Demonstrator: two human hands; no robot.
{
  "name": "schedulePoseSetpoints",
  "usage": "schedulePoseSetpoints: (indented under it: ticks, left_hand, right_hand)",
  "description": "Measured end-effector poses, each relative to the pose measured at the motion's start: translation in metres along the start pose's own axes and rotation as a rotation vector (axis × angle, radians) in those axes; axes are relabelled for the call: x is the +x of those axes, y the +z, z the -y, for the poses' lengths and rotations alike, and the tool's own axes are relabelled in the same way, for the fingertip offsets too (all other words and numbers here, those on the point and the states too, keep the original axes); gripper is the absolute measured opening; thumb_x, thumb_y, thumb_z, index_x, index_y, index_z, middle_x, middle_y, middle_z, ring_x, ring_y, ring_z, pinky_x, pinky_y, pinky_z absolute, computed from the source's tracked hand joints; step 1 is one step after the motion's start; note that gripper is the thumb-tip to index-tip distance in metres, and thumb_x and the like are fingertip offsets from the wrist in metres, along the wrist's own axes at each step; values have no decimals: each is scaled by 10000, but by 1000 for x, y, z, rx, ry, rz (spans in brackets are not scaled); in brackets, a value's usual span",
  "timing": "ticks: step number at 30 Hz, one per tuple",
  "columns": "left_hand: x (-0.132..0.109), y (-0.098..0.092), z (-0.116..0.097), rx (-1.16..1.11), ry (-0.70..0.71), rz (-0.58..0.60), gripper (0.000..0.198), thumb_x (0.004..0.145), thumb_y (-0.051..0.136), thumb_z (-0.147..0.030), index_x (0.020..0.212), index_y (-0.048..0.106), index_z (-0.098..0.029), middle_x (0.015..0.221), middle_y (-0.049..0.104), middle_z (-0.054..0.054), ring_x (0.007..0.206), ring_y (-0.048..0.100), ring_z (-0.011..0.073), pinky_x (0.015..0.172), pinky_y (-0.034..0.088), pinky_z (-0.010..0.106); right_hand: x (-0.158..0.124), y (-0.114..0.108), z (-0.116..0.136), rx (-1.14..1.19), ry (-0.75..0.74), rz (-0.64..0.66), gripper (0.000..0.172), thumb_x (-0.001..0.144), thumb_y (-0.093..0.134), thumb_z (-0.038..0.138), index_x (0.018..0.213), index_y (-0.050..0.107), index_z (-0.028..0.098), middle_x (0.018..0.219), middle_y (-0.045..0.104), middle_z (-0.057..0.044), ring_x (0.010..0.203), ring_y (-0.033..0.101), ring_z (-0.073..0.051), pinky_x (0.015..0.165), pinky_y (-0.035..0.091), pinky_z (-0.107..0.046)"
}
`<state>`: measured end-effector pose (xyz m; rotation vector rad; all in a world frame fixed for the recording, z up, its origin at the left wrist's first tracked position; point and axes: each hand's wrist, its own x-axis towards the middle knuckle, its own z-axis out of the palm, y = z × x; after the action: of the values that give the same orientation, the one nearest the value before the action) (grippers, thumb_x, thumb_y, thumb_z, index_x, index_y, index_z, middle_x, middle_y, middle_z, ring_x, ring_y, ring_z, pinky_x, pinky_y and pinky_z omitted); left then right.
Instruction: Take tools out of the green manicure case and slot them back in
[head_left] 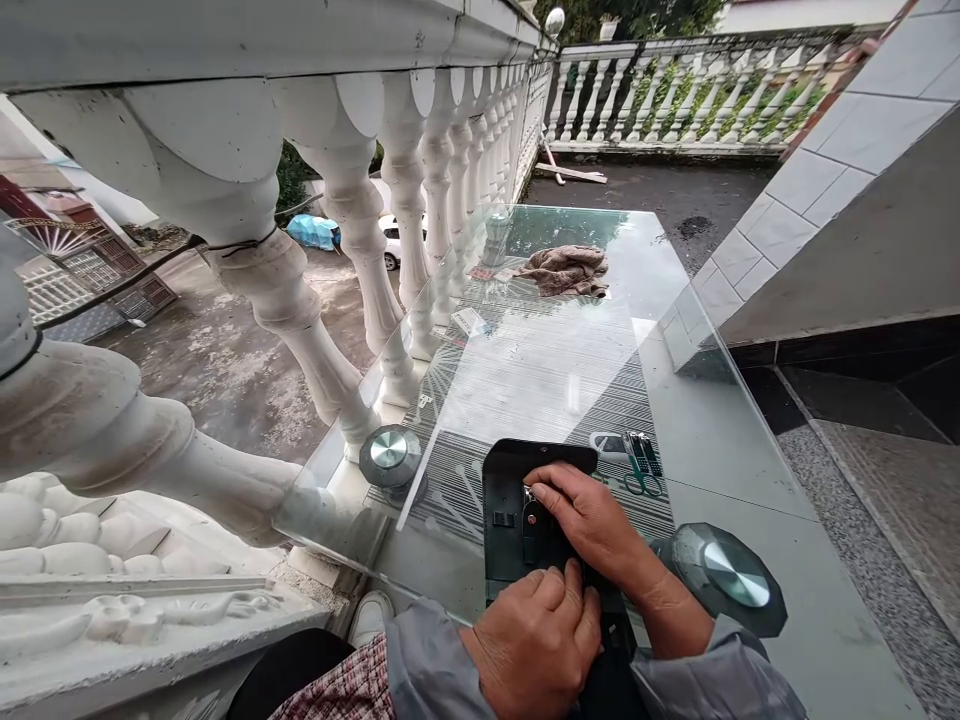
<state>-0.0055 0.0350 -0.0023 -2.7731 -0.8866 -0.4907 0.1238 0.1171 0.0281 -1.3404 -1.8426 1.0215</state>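
Carefully pinching, by the look of it, at a small metal tool [529,494] with the thumb and forefinger of the right hand [585,515]. Tucked, apparently, in a black holder [534,535] just below those fingertips, so liable to snag there if pushed or pulled askew. Resting on the lower part of the open black case [498,555] with the bunched, curled fingers of the left hand [536,630]; cannot tell, with some fingertips hidden, whether gripping or merely pressing. To be watched most, right under both hands: slipping. With so little metal under the right thumb, could lose hold and drop the tool onto the hard glass tabletop [739,480], perhaps chipping or scratching it. With too light a press from the left hand, could let the case slide on that slick glass at any tug from the right; with too heavy a press, could crease the case and tighten the holder. Might also nip the right thumb on a metal edge. Note, just beyond the right knuckles, the scissors [642,482] and nail clippers [651,452], near a small pale object [609,444]: easily knocked by a wide swing of the wrist or a shift of the case. Far ahead of both hands, beyond likely trouble: just a crumpled cloth [566,270]
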Motion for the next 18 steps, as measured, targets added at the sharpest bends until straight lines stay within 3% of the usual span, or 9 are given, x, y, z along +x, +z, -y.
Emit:
schedulePoseSetpoints:
  ticks: [7,13,18]
  left_hand:
    - [-3,4,-1,11,22,3,398,924,347,-263,1224,488,-41,1210,549,192,1000,577,220,841,448,313]
    - [-2,7,1,52,63,-11,388,907,388,-289,1184,519,-51,1155,588,176,1069,554,270,1034,299,482]
    - [-2,9,2,28,50,-55,361,920,375,-283,1160,542,-71,1129,606,159,1049,571,250,1048,295,475]
  right_hand:
    - [-2,1,3,-160,-63,-16,357,911,350,382,742,614,211,833,581,-44,819,529,-175,777,416,-334]
    - [-3,0,2,-210,-79,-3,468,923,275,432,748,649,211,804,573,-55,797,502,-185,754,396,-348]
    - [-4,2,-1,-211,-86,8,505,924,253,445,735,658,212,841,582,-60,821,499,-188,780,396,-360]
